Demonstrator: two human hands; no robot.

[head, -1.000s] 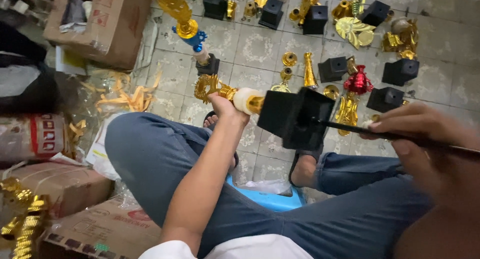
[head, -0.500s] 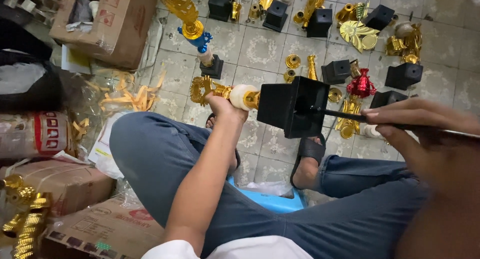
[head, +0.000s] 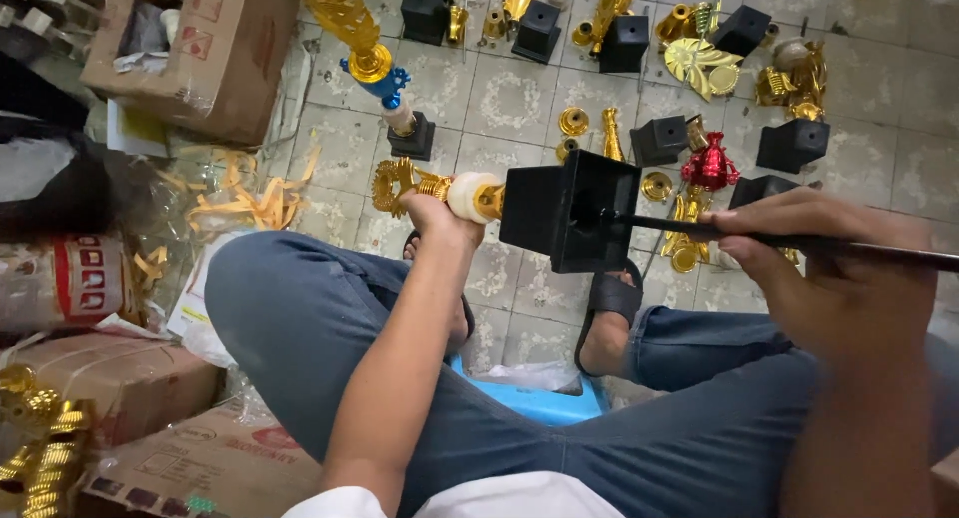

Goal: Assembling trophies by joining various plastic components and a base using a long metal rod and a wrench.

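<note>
Trophy stem gripped in left hand; black base attached; right hand closed on rod. Risk: rod slipping, possibly stripping thread.

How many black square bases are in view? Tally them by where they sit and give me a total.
Loose black bases on the floor tiles: 7
Black base under the standing trophy: 1
Raised black base, between the gold and white stem in the left hand and the black rod in the right hand: 1
Total: 9
</note>
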